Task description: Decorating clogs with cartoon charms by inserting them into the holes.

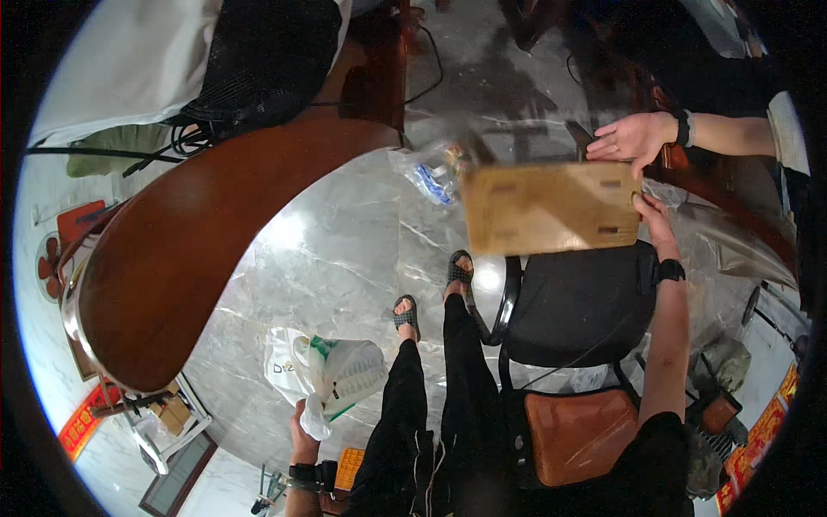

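Observation:
In my right hand [656,222] I grip the right end of a tan rectangular board [547,211], which has a slot near each corner and is slightly blurred. It is held out above the black chair. Low on the left, my left hand [304,438] is closed around the gathered neck of a white plastic bag [345,375] with green print; its contents cannot be made out. Another person's hand [636,138], palm up with fingers extended, reaches in from the right at the board's far right corner.
A curved brown wooden table [215,207] spans the left side. Right of my legs stand a black chair [577,306] and a seat with a brown pad [581,435]. A clear plastic packet with blue print [432,183] is beyond my feet, over the grey tiled floor [345,258].

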Motion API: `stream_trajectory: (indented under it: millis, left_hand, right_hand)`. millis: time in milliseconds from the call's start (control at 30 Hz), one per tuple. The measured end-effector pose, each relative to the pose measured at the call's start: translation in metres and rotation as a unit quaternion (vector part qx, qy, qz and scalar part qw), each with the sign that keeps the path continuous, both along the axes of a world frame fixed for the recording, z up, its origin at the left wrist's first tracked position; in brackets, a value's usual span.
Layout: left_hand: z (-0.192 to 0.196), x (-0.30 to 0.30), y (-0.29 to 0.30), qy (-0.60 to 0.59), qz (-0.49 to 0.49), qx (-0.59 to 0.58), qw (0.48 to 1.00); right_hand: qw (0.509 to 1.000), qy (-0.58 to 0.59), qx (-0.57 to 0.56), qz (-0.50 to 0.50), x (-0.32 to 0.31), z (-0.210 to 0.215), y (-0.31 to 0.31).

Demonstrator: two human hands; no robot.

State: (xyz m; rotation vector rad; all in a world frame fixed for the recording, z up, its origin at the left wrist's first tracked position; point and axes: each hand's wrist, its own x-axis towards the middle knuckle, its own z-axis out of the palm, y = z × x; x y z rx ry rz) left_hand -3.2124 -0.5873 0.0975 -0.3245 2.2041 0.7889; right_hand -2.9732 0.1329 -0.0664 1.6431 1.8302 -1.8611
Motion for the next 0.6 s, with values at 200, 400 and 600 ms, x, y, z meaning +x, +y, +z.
stream_trajectory:
  millis: [200,400,600]
  left_hand:
    - [0.0,-0.011,0.027,0.029,-0.136,-0.025,0.99]
    - [0.037,-0.011,0.056,0.13,-0.292,-0.033,0.947]
    - [0.089,-0.012,0.153,0.161,-0.367,0.08,0.912]
  right_hand:
    - [0.957,-0.116,0.158,-0.214,0.1,-0.083,0.06]
    - [0.922,-0.044,-0.026,-0.384,-0.003,-0.034,-0.007]
    - [0.959,-0.054,0.069,-0.268,-0.004,-0.03,-0.002]
